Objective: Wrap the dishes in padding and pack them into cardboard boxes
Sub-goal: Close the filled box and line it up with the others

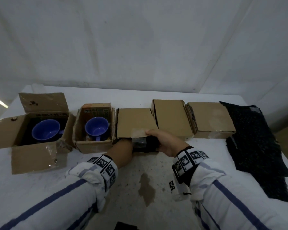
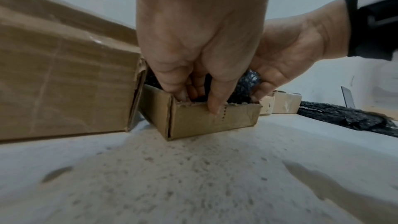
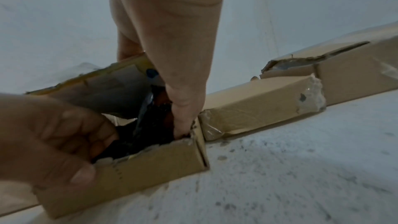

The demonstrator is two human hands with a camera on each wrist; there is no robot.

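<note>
Mostly hidden: padded bundle (image 1: 145,143) in box (image 2: 215,120) | both hands grip bundle; contents unseen

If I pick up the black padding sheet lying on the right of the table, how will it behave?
The black padding sheet would probably hang floppy: it lies flat with uneven, rumpled edges. It is likely light for its size, since it looks thin and bubbly. It should not roll or slide much on the table.
</note>
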